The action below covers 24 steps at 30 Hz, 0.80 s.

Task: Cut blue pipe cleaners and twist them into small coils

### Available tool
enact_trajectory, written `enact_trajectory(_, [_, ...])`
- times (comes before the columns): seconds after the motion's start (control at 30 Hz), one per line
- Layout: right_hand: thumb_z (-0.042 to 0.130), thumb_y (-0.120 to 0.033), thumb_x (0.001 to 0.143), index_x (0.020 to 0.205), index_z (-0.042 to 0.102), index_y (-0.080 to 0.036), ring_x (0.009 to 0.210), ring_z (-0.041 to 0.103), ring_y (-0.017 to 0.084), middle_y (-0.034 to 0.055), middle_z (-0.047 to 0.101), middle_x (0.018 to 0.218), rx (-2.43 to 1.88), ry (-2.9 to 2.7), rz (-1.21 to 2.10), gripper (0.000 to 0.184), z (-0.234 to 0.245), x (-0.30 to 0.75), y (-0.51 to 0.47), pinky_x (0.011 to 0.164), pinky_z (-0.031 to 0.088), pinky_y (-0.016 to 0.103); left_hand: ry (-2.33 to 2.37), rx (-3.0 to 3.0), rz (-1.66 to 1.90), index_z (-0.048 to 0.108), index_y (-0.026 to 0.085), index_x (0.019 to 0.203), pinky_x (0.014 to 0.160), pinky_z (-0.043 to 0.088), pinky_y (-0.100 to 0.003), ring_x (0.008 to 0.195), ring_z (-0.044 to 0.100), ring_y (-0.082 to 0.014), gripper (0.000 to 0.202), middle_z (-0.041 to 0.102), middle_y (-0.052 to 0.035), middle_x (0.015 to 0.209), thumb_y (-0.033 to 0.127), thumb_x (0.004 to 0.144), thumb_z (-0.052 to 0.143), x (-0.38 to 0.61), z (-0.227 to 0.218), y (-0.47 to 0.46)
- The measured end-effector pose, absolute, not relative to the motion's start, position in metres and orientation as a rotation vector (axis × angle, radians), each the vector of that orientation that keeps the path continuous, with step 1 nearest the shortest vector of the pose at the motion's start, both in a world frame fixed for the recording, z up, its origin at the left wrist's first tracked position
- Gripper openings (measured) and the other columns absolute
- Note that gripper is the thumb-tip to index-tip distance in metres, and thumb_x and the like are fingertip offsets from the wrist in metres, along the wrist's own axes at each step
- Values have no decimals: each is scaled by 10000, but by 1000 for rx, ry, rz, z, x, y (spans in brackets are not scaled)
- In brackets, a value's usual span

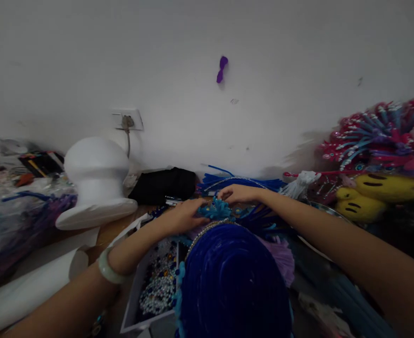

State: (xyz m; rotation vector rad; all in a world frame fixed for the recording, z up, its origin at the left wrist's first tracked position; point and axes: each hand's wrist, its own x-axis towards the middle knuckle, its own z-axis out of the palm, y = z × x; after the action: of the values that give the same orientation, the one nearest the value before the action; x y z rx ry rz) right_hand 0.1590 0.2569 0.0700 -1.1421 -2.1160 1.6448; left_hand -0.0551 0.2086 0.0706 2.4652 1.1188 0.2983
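A dark blue headpiece point(231, 281) made of wound fuzzy wire fills the bottom centre, edged with a rhinestone band. At its far top sits a light blue fuzzy flower point(216, 210). My left hand point(184, 217), with a pale green bangle on the wrist, has its fingers closed on the flower's left side. My right hand point(238, 193) reaches over from the right and presses its curled fingers on the top of the flower. Blue fuzzy wire spikes point(238, 182) fan out behind both hands.
A white foam head form point(96, 180) stands at the left. Behind the hands lies a black pouch point(164, 184). Under my left forearm is a tray of beads and rhinestones point(156, 281). At the right are a red and blue headpiece point(379, 134) and yellow plush pieces point(376, 195).
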Motion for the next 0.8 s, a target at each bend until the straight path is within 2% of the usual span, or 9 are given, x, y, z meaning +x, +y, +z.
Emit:
enact_trajectory(0.13, [547,-131,613,725,598,-156,623,518,85,-31,581,670,-1118,-2152,1437,126,92,145,248,656,406,225,1185,2355,373,454,184,1050,738,404,-309,872,552,-225,473,576,-85,996,420,652,551,-40,79,210])
enact_trajectory(0.3, [584,-154,619,699,575,-144,652,530,82,-22,581,691,-1007,-2006,1458,82,116,134,238,701,418,232,1068,2246,630,331,159,1127,699,414,-286,792,551,-174,554,557,-70,941,262,636,565,-39,88,206])
enact_trajectory(0.4, [562,-124,634,811,569,-147,716,549,92,8,602,802,-1041,-1956,1456,178,118,135,237,721,431,240,999,2160,685,386,165,1058,669,417,-267,726,532,-137,417,544,-25,828,185,658,500,-43,85,209])
enact_trajectory(0.5, [537,-108,657,951,558,-153,828,553,117,49,596,973,-1208,-1989,1274,298,108,140,236,764,427,251,1052,2078,704,475,158,897,642,411,-258,657,491,-118,263,493,13,695,135,635,476,-46,81,217])
enact_trajectory(0.6, [502,-246,738,921,604,-147,843,560,154,66,620,956,-1461,-2151,1195,232,95,147,230,773,428,279,1130,1998,796,498,151,841,643,403,-258,637,462,-109,250,454,30,656,113,594,494,-47,81,223])
enact_trajectory(0.7, [488,-415,748,854,646,-151,850,565,170,57,644,902,-1512,-2365,1371,326,85,156,217,786,422,276,1152,1938,907,509,150,807,632,397,-255,618,447,-101,232,435,38,643,106,581,490,-48,85,225])
enact_trajectory(0.8, [481,-449,749,974,616,-163,915,550,161,47,618,1006,-1398,-2415,1536,388,79,161,208,810,405,257,1174,1835,971,505,149,773,577,387,-244,569,428,-92,205,422,42,625,107,574,477,-49,90,227])
